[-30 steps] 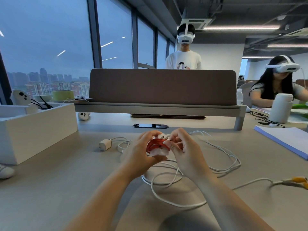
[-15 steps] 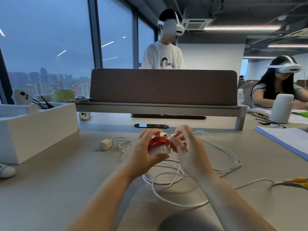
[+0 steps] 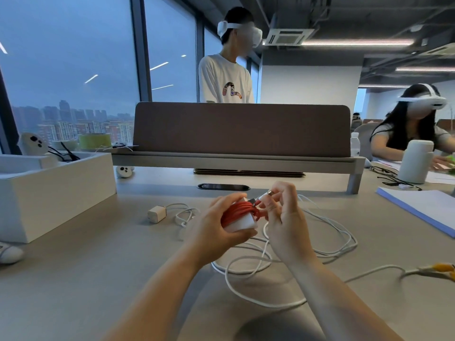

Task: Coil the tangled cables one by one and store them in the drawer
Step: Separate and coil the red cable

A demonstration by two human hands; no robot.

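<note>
Office by tall windows, grey table (image 3: 86, 279), brown partition screen (image 3: 242, 129) beyond the hands. Left hand (image 3: 216, 225) wraps round a white charger block (image 3: 242, 223) with a red cable (image 3: 237, 209) wound tight about it, held above the table. Right hand (image 3: 285, 222) pinches the cable's free end, a silver-tipped plug (image 3: 270, 193), just above the coil.

Judgement: winding of this one looks nearly done; the step in hand is securing the tail. Next move likely calls for tucking the plug under a turn while the left grip stops the coil springing loose, then carrying it to storage.

Open white box (image 3: 56, 190) well to the left of the hands; cannot tell if it is the drawer.

Under and to the right of the hands, loose white cables (image 3: 327, 244) sprawl in overlapping loops, uncoiled. Small white plug cube (image 3: 156, 214) with a thin lead lies left of the hands; yellow-tipped cable (image 3: 440, 267) far right.

A path leftward crosses only the plug cube's lead; forearms could drag the white loops. Two people in white headsets, one beyond the screen, one far right, neither involved
</note>
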